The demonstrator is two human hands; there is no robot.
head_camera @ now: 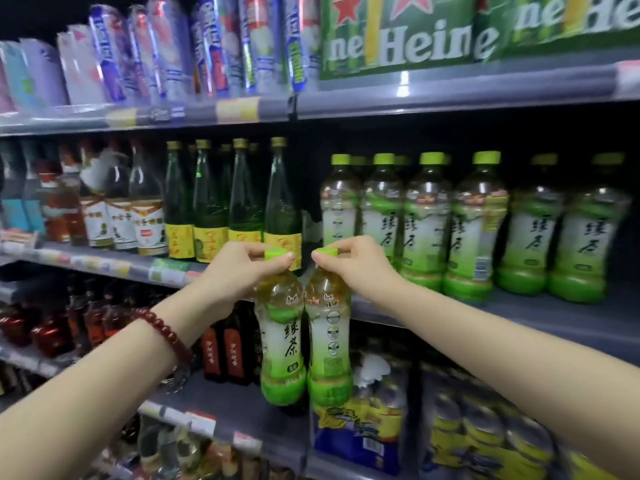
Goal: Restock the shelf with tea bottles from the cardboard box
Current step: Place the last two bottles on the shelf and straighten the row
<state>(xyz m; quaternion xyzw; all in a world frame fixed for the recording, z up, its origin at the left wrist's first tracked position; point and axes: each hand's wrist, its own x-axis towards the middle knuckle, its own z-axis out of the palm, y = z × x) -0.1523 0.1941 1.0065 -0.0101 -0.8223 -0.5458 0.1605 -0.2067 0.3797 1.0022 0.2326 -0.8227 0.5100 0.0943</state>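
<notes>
Two tea bottles hang side by side, touching, in front of the middle shelf (pixel 519 318): the left hand (pixel 239 271) pinches the cap of the left bottle (pixel 282 341), the right hand (pixel 360 265) the cap of the right bottle (pixel 329 344). Fingers hide part of both caps. Matching tea bottles (pixel 467 230) stand upright on that shelf, the rightmost blurred.

tea bottles (pixel 282 341): green caps, green-white labels | bracelet (pixel 166 332): dark red beads
</notes>
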